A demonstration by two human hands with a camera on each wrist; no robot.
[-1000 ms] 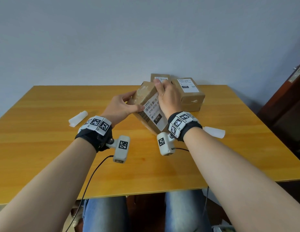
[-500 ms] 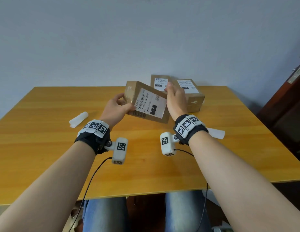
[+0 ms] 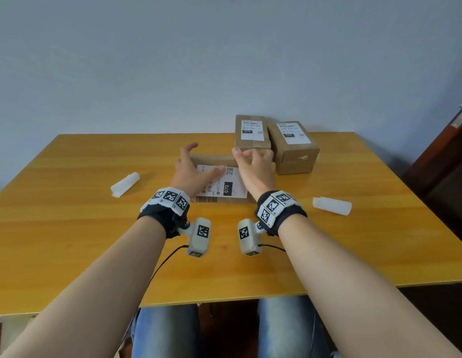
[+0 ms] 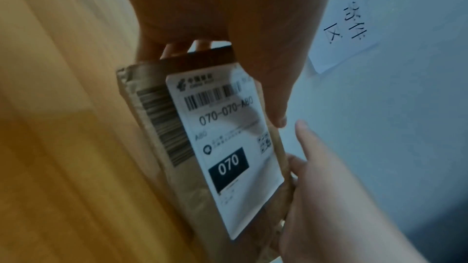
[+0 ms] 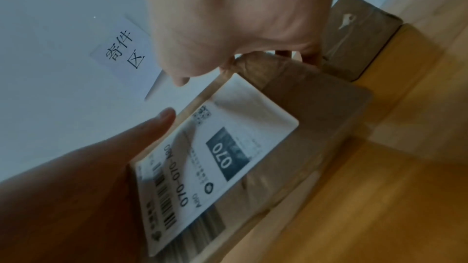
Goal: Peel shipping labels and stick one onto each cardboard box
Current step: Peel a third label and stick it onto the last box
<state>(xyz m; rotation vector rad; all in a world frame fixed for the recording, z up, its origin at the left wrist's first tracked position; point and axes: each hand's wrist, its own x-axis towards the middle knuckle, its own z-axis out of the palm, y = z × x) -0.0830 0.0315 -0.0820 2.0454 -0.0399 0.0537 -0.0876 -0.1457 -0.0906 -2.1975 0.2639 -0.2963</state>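
A cardboard box (image 3: 211,160) with a white "070" shipping label (image 3: 232,187) on top lies low over the yellow table (image 3: 95,228), just in front of me. My left hand (image 3: 196,164) holds its left end, fingers behind the end and thumb across the label. At the right end my right hand (image 3: 253,169) curls its fingers over the far corner, thumb lifted. The wrist views show the same box (image 4: 152,127) (image 5: 316,127) and label (image 4: 228,137) (image 5: 228,137) between both hands, blurred.
Two more labelled boxes (image 3: 253,144) (image 3: 294,156) stand against the wall behind the held one. A curled white backing sheet (image 3: 125,183) lies at left, another (image 3: 331,205) at right. A paper sign (image 4: 346,33) hangs on the wall. Dark furniture (image 3: 446,177) stands right.
The box was tilted up in both hands, then came down flat onto the table in front of the other two boxes. The right hand moved off the label to the box's right end.
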